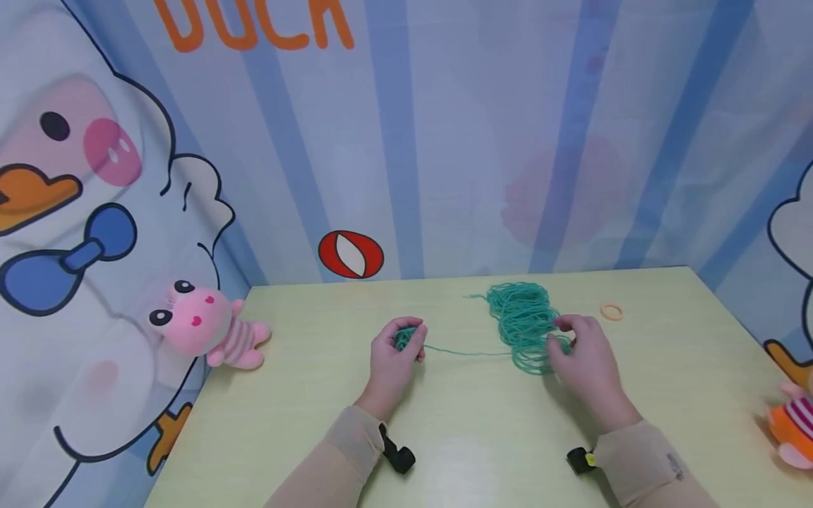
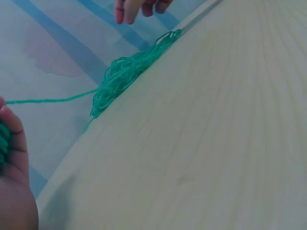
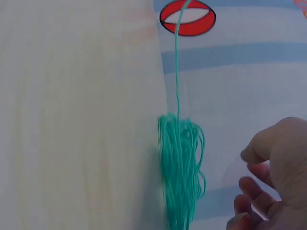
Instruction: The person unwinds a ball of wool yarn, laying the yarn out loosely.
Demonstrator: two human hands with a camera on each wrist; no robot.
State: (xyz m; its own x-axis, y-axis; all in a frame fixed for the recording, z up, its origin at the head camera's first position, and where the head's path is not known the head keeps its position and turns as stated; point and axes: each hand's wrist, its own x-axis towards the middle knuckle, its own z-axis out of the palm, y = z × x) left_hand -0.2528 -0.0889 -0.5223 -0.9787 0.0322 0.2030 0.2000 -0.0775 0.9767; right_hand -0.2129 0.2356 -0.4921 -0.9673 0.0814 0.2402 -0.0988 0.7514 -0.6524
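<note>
My left hand [image 1: 391,361] grips a small wound ball of green yarn [image 1: 404,339], its fingers curled round it. From that ball a single green strand [image 1: 468,353] runs rightward to a loose heap of green yarn [image 1: 522,321] on the table. Over the heap's right side hovers my right hand [image 1: 589,361], fingers loosely bent. The right wrist view shows its thumb and fingers [image 3: 256,194] apart with nothing between them, beside the heap. In the left wrist view, part of the ball [image 2: 4,143] shows inside the left palm.
An orange ring [image 1: 612,312] lies on the pale table [image 1: 457,437] right of the heap. A pink plush toy [image 1: 209,328] sits at the table's left edge, and an orange striped toy [image 1: 794,427] at the right. Behind hangs a printed blue curtain [image 1: 444,141].
</note>
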